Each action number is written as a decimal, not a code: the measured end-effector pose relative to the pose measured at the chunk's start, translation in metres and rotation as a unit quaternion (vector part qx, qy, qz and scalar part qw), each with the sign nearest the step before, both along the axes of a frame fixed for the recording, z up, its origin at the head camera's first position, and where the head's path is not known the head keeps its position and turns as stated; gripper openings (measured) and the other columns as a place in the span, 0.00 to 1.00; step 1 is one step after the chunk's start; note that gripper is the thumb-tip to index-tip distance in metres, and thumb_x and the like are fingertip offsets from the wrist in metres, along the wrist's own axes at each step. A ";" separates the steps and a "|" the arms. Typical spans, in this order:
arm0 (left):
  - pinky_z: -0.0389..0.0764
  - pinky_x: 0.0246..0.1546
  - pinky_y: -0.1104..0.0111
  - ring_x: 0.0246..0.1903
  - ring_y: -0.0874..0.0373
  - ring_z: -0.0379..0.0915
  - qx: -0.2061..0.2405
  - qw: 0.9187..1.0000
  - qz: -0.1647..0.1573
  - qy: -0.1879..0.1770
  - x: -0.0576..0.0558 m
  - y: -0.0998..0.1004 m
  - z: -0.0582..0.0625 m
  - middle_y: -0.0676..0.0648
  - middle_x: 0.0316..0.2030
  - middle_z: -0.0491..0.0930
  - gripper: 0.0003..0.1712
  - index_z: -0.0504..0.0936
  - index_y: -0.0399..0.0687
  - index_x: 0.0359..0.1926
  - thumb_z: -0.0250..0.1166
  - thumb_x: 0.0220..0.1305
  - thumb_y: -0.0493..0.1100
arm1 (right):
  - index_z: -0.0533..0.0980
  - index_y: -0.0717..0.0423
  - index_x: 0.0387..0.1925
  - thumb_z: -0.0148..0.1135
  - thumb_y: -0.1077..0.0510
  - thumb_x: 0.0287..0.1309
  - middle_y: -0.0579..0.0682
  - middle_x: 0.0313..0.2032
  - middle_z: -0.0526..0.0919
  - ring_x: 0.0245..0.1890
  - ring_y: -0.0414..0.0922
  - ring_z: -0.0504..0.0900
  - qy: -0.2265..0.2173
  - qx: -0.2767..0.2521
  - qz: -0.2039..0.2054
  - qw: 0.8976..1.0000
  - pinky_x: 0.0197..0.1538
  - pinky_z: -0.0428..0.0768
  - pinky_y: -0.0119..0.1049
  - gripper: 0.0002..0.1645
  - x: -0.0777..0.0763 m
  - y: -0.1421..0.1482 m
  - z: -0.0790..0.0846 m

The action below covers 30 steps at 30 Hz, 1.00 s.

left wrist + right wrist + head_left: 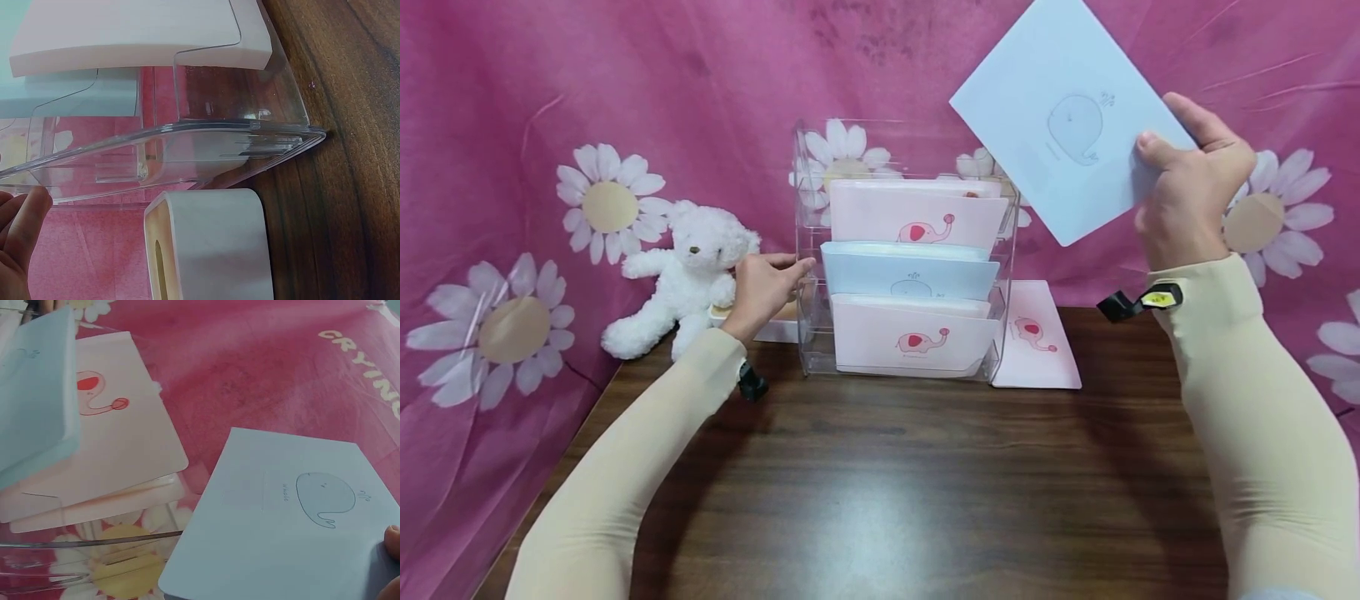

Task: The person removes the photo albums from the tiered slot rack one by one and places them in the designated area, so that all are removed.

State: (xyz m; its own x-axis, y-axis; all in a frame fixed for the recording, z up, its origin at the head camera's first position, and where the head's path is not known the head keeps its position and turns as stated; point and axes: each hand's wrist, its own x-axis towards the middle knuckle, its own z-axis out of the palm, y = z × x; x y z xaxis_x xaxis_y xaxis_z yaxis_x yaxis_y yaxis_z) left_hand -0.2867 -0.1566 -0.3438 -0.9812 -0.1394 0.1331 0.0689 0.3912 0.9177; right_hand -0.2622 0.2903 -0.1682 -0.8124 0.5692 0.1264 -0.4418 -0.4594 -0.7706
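Observation:
My right hand (1195, 179) holds up a pale blue whale notebook (1037, 125), thumb on its front and fingers behind. It is tilted above the right end of a clear tiered rack (1009, 250); in the right wrist view the same notebook (262, 519) shows a whale drawing. My left hand (763, 287) touches the rack's left side with its fingertips, also seen at the panel's edge in the left wrist view. Standing in the rack are pink elephant notebooks (880, 333) at the front and back, with blue whale notebooks (865, 275) in the middle tier.
A pink elephant notebook (1037, 333) leans at the rack's right side. Behind my left hand sits a white teddy bear (700, 250). A white box with a slot (219, 244) stands close to the rack's left side. A pink flowered cloth (722, 92) hangs behind the brown table (865, 467).

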 end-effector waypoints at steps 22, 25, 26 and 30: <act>0.88 0.31 0.69 0.38 0.46 0.90 0.021 1.000 0.000 -0.001 0.003 0.000 0.000 0.38 0.44 0.90 0.27 0.88 0.42 0.53 0.73 0.61 0.57 | 0.85 0.62 0.49 0.60 0.84 0.51 0.48 0.51 0.79 0.50 0.48 0.82 -0.009 -0.078 -0.022 0.997 0.33 0.84 0.35 0.27 0.027 0.038 -0.038; 0.88 0.31 0.69 0.37 0.47 0.90 0.025 1.000 -0.001 -0.002 0.002 0.000 0.000 0.38 0.43 0.90 0.27 0.87 0.42 0.53 0.73 0.61 0.57 | 0.84 0.62 0.51 0.59 0.84 0.52 0.45 0.53 0.76 0.52 0.47 0.81 -0.003 -0.082 -0.022 0.996 0.33 0.84 0.35 0.28 0.032 0.045 -0.046; 0.88 0.31 0.69 0.37 0.47 0.90 0.025 1.000 -0.001 -0.001 0.002 0.000 0.000 0.38 0.43 0.90 0.27 0.87 0.42 0.53 0.73 0.61 0.56 | 0.84 0.62 0.51 0.58 0.84 0.53 0.43 0.54 0.75 0.53 0.47 0.80 -0.003 -0.083 -0.022 0.996 0.34 0.84 0.35 0.28 0.033 0.048 -0.048; 0.88 0.31 0.69 0.36 0.48 0.90 0.020 1.000 -0.002 0.002 0.001 0.000 0.000 0.38 0.44 0.90 0.26 0.87 0.43 0.53 0.73 0.61 0.56 | 0.83 0.61 0.53 0.56 0.83 0.54 0.40 0.59 0.71 0.61 0.45 0.75 0.000 -0.072 -0.029 0.997 0.38 0.83 0.34 0.29 0.039 0.059 -0.060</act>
State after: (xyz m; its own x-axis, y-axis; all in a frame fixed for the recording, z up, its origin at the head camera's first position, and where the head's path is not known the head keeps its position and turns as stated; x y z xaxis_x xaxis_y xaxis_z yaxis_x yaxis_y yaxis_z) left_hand -0.2857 -0.1563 -0.3435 -0.9814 -0.1409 0.1306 0.0735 0.3530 0.9327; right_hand -0.2228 0.3493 -0.2278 -0.7776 0.6275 0.0391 -0.4705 -0.5395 -0.6983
